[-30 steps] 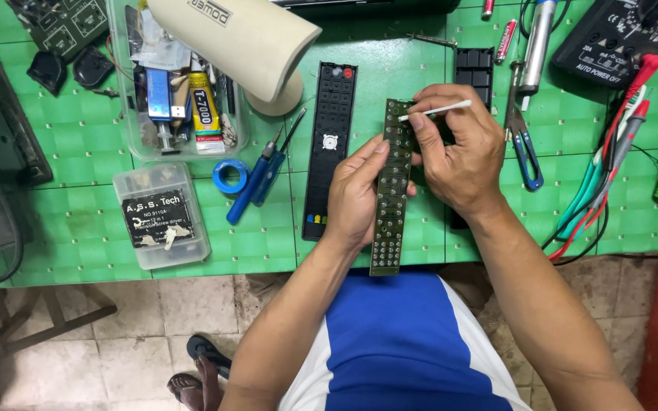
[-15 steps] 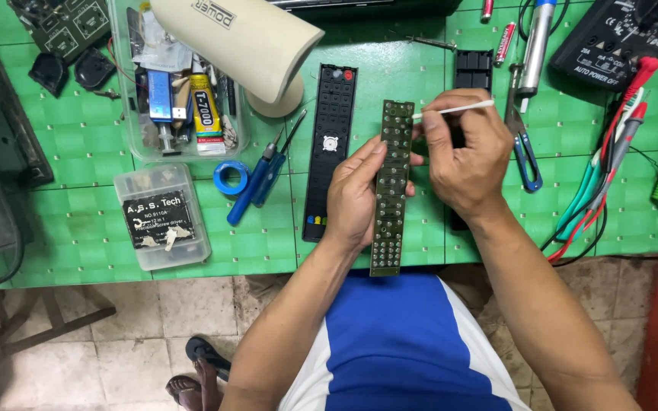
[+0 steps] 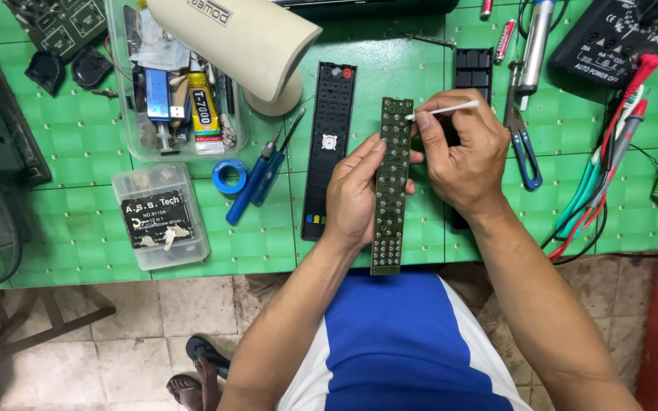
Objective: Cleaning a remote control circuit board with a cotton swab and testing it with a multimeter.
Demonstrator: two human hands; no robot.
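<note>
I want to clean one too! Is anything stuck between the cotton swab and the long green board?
No, nothing visible. The right hand holds the cotton swab with its tip right at the top of the circuit board, which the left hand holds up.

Both hands raised together, left (image 3: 353, 190) cupped, right (image 3: 462, 156) pinching.

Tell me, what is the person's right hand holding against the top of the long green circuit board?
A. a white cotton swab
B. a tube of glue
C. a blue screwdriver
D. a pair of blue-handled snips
A: the right hand pinches a thin white cotton swab whose tip meets the top end of the circuit board, which the left hand steadies.
</note>
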